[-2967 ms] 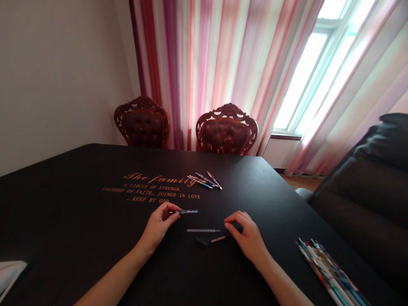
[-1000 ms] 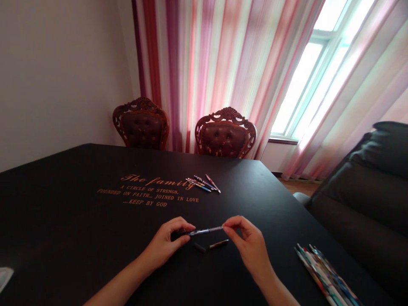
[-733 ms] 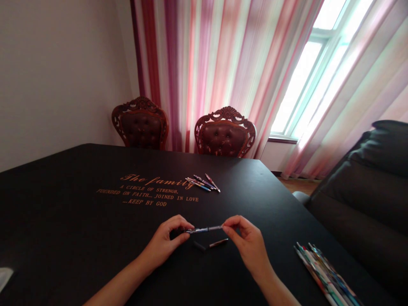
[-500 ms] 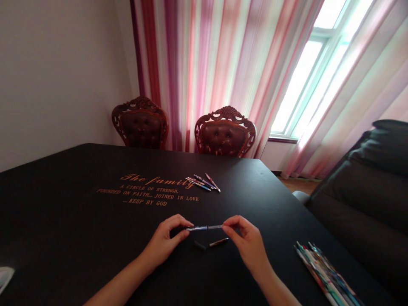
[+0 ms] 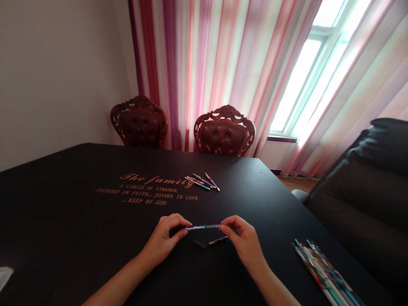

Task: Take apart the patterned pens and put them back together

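A thin blue and silver pen [image 5: 198, 228] is held level above the black table [image 5: 95, 246]. My left hand [image 5: 167, 233] pinches its left end between thumb and fingers. My right hand [image 5: 240, 233] pinches the other end, a greyish, see-through-looking length [image 5: 213, 226] in line with the barrel past a dark band. Whether that length is a refill or part of the barrel I cannot tell. Just below the pen lie a short dark piece [image 5: 199, 244], perhaps a cap, and a slim pen part [image 5: 218, 240] partly hidden behind my right hand.
Several pens [image 5: 202, 181] lie loosely piled farther back, beside gold lettering [image 5: 148, 195]. A larger bundle of pens [image 5: 325, 272] rests at the right front. A white object [image 5: 4, 276] shows at the left edge. Two carved chairs [image 5: 225, 131] and a black armchair [image 5: 360, 195] stand round the table.
The whole view has shifted very slightly. Both hands keep their hold on the pen, with almost no visible movement between them.
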`<state>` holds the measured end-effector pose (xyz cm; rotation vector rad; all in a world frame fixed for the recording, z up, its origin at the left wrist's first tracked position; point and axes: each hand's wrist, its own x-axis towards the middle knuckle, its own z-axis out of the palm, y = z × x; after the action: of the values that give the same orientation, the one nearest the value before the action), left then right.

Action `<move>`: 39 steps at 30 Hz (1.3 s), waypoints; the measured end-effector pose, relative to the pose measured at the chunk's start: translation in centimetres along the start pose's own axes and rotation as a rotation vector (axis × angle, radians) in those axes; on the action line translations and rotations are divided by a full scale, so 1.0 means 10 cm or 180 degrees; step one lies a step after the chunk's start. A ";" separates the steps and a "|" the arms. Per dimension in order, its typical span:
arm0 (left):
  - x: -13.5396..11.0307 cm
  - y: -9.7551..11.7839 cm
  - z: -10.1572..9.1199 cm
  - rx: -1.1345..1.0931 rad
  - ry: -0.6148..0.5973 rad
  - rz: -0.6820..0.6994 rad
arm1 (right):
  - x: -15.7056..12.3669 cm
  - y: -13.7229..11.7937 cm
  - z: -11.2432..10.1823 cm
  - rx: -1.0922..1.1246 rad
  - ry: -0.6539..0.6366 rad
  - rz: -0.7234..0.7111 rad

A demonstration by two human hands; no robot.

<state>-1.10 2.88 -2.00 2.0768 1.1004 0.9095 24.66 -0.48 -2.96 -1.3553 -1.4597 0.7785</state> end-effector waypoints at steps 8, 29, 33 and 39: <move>-0.01 0.01 0.02 0.0258 -0.0038 -0.0015 | 0.00 0.02 0.03 0.0442 -0.0072 0.0107; 0.00 -0.16 -0.05 0.1218 0.0168 -0.0416 | 0.06 0.05 -0.22 -0.0628 -0.0633 -0.0269; -0.03 -0.06 -0.04 0.1308 0.0254 -0.0191 | 0.08 0.10 -0.22 -0.0098 -0.0509 0.0107; -0.12 0.24 0.04 0.1240 -0.0285 0.0481 | 0.09 0.12 -0.19 0.0277 -0.0398 0.0206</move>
<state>-0.21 0.70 -0.73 2.5206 1.1566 0.7034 26.93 0.28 -3.27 -1.3132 -1.4665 0.9726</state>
